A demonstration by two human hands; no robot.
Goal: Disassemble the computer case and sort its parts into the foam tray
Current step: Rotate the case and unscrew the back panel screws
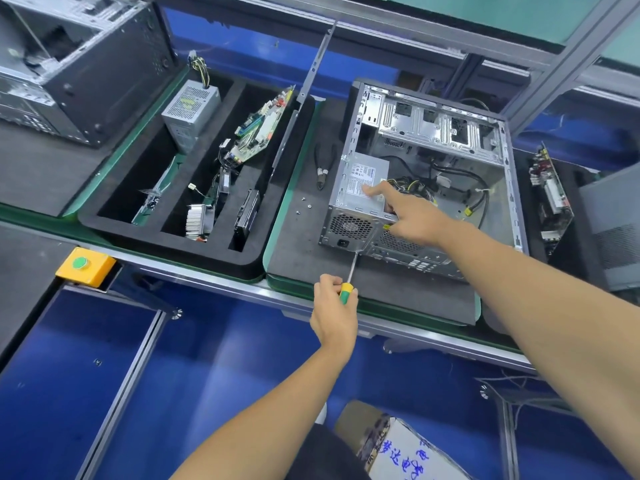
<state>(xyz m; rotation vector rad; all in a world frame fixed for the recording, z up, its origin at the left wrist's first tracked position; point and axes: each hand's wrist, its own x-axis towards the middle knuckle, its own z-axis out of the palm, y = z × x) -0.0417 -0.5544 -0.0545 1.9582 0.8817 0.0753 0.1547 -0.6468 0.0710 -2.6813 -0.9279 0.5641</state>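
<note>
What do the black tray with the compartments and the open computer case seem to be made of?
The tray looks like soft black foam: matte, no shine, thick walls with rounded, cut-looking edges. The open computer case looks like bare sheet metal, probably steel: silvery grey, light glinting off it, thin folded edges and punched holes. Its far end looks darker, perhaps painted or plastic; that cannot be told here.

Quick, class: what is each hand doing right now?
Left hand: grips the screwdriver.
Right hand: open, fingers on the power supply.
</note>
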